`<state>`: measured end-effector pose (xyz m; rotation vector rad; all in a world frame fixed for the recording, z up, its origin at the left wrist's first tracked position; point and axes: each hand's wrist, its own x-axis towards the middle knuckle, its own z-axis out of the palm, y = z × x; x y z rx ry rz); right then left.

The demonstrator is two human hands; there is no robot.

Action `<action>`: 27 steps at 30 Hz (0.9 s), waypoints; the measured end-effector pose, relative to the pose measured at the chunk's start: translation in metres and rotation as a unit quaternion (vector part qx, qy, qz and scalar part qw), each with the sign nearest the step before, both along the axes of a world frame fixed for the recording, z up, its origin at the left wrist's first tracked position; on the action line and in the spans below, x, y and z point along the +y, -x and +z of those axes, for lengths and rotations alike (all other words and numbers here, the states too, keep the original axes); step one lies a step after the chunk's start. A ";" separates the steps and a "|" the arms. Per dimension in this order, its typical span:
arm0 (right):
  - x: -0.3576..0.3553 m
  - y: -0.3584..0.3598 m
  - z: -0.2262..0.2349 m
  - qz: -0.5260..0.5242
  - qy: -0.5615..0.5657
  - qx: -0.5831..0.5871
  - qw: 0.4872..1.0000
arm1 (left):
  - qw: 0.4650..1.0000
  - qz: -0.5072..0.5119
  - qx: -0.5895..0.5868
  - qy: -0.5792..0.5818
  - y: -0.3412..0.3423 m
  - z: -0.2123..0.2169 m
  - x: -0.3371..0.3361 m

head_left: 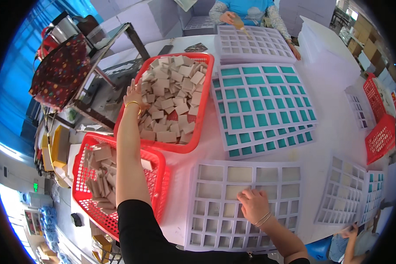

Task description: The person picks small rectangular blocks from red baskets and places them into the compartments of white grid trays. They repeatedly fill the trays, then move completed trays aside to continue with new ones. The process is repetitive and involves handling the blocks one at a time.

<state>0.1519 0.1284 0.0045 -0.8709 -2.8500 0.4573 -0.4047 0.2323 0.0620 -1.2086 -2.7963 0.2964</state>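
My left hand (133,93) reaches into a red basket (193,143) heaped with beige square pads (174,99), its fingers down among the pieces; whether it holds one is hidden. My right hand (252,203) rests palm down, fingers spread, on a pale lilac grid frame (207,233) right in front of me, over its middle cells. The grid's upper cells hold beige pads. A gold bangle sits on the left wrist and thin bracelets on the right.
A second red basket (86,149) with brown pieces stands at lower left. Grids with teal-filled cells (259,105) are stacked beyond. Another person (246,15) works on a grid at the far end. More grids (343,193) and red baskets (380,136) lie to the right.
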 end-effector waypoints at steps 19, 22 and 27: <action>0.016 -0.004 -0.015 -0.007 0.062 0.168 0.984 | 0.561 -0.115 -0.736 -0.362 -0.124 0.016 -0.044; 0.037 0.004 0.004 -0.103 0.178 0.305 0.930 | 0.466 -0.138 -0.827 -0.284 -0.200 0.031 -0.069; 0.064 0.029 0.041 -0.198 0.532 0.461 0.682 | 0.378 -0.107 -0.898 -0.197 -0.315 0.017 -0.110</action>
